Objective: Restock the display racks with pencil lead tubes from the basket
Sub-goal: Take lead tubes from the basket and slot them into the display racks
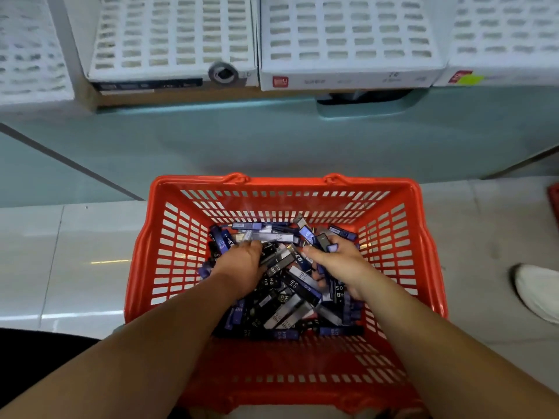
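Ahead, white racks (348, 34); rightward, pale shoe (538, 291).

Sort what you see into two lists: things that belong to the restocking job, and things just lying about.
Job: red basket, pencil lead tubes, white display racks, left hand, right hand.
Lying about: white shoe, round grey disc, yellow-green sticker.

white shoe (538, 293) well right of right hand (338, 264) | glossy tile floor (60, 267) left of left hand (242, 267) | teal ledge (242, 146) ahead of both | grey round knob (223, 73) far ahead | red object (555, 201) far right, cropped
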Motion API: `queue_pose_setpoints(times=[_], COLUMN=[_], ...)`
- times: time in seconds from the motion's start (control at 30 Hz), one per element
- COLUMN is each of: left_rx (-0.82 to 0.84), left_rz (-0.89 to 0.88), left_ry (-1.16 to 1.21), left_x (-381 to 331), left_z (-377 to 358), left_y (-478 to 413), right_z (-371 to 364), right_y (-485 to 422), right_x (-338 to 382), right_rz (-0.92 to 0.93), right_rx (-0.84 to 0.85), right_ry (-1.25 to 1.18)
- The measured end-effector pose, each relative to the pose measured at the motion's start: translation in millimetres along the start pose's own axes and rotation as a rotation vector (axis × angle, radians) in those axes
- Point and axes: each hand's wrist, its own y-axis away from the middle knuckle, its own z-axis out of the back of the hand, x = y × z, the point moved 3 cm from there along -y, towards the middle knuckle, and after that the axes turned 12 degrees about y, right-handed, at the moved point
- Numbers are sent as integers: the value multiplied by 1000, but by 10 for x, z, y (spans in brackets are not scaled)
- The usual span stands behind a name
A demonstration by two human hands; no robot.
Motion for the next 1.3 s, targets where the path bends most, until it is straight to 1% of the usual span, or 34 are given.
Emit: queue_pose_setpoints(times=[0.1, 0.2, 0.3, 0.47, 0.5, 0.57, 0.63, 0.7, 0.8, 0.9, 1.0, 1.1, 1.2, 1.3], left_rx=[-15, -32, -52, -152, -174, -204, -212, -228, -224, -257, -282, -266, -255, -241], left_rz=[-56, -109, -120, -148, -160, -169, -152, -165, -249, -284, -339, -350, -343, -366], left_ry=[95, 213, 305, 294, 304, 368, 487, 605, 712, 803, 1010, 1186, 1384, 1519], left_x=[-237, -484, -598, -692, -724, -749, -768, -863, -1081, -1250, -1385, -1451, -1470, -1551], left_z=[265, 511, 634, 854, 937, 1076, 1197, 1371, 1675, 2063, 2404, 2587, 2675, 2741], left_y=[181, 338, 415, 618, 653, 704, 793, 897, 1032, 1212, 1347, 1364, 1324, 1268], right_z=[111, 274, 291, 137, 132, 155, 140, 128, 221, 373, 533, 608, 703, 810], right_y=[230, 454, 622, 960, 1044, 1126, 1266, 1450, 1702, 2045, 2357, 2520, 2518, 2441], right_x=[199, 402, 590, 659, 724, 829, 956, 1161, 1574, 2042, 2365, 2501, 2469, 2504], right_rz=[35, 81, 153, 191, 198, 217, 229, 250, 309, 350, 421, 503, 549, 569], right_rx=[13, -61, -124, -237, -248, -242, -238, -216, -207, -140, -142, -150, -157, -187], right_ry=[121, 234, 184, 152, 159, 95, 72, 118, 146, 212, 281, 254, 131, 163])
